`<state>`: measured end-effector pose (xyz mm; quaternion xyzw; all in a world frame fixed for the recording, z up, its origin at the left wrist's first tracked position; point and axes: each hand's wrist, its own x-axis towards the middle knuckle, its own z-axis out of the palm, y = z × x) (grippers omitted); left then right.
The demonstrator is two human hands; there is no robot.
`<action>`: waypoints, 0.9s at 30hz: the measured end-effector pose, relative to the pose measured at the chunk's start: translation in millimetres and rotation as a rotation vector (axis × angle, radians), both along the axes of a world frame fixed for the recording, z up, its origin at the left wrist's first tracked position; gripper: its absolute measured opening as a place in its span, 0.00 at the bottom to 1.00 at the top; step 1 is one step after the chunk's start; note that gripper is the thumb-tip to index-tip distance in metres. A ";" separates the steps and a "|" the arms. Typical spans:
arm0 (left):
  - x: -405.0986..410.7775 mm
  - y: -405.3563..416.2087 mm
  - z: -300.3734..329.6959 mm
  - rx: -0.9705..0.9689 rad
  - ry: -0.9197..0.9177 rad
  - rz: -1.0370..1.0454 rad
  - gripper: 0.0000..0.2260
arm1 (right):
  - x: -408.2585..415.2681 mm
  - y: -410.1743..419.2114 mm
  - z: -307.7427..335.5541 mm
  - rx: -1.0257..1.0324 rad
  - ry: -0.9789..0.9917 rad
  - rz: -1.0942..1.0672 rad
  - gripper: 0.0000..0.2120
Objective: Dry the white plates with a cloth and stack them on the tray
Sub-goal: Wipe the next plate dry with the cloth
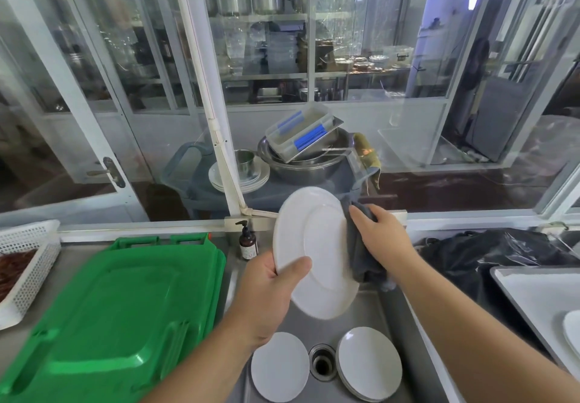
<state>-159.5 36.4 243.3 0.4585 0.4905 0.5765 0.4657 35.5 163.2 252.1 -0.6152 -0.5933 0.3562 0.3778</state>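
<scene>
Left hand [266, 296] pinches a rigid, likely slick, breakable white plate [314, 252] by its rim; right hand [381, 236] clutches a soft grey cloth [361, 261] against its edge.

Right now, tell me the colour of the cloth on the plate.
Dark grey cloth, seen in the head view, in the right hand.

Left hand [266, 296] grips a tilted white plate [317, 252] above the sink [389, 314] — right hand [381, 233] presses a grey cloth [361, 255] against its edge; two more plates [369, 363] lie below.
</scene>
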 end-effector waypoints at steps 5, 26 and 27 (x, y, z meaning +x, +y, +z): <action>-2.9 5.6 3.4 0.025 0.056 -0.018 0.13 | 1.1 -10.5 -26.6 -0.296 0.636 -0.059 0.14; -4.5 17.8 28.9 -0.144 -0.130 0.022 0.11 | -3.0 1.7 13.0 -0.109 0.505 -0.003 0.13; -2.4 17.3 25.3 -0.125 -0.130 0.043 0.10 | -5.0 -0.4 7.4 -0.121 0.527 -0.027 0.15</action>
